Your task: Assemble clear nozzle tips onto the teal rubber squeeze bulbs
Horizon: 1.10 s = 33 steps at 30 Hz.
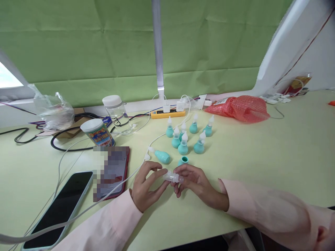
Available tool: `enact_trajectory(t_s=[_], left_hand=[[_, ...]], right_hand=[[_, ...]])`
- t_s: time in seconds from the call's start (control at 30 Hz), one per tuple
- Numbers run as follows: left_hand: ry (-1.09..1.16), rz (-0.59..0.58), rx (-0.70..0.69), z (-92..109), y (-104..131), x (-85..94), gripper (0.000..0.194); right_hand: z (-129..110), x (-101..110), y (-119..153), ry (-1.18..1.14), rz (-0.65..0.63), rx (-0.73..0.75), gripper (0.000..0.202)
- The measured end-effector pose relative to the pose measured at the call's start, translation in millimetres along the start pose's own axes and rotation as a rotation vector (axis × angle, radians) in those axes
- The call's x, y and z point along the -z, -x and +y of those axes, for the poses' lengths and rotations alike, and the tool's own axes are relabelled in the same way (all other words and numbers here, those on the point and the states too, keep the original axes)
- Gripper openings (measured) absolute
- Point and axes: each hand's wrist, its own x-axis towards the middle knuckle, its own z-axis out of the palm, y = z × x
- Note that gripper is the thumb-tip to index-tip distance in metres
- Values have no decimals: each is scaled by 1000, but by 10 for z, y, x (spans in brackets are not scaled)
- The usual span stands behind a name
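Observation:
Between my hands is a small clear plastic nozzle piece [171, 176], held roughly level above the table. My left hand [149, 183] pinches its left end between thumb and forefinger. The fingers of my right hand [195, 181] close on its right end. Just beyond my right fingers stands a teal rubber bulb [184, 160] with an open dark mouth. Left of it lies a longer teal bulb [162, 157] on its side, its pale tip pointing left. Farther back, several teal bulbs with clear pointed nozzles [183, 148] stand upright in a loose group.
Two phones, one dark-screened [61, 209] and one red-edged [115, 170], lie to the left with a white cable across them. Behind are a printed canister [98, 134], a clear bottle [119, 116], a yellow power strip [168, 114] and a red bubble-wrap package [239, 108].

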Motion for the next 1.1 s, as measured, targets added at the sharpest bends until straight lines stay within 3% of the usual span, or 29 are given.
enact_trajectory(t_s=[1.1], left_hand=[[133,-105,-77,-21,64,-39,34]], right_hand=[[0,-10,3,-24,-24,-13,20]])
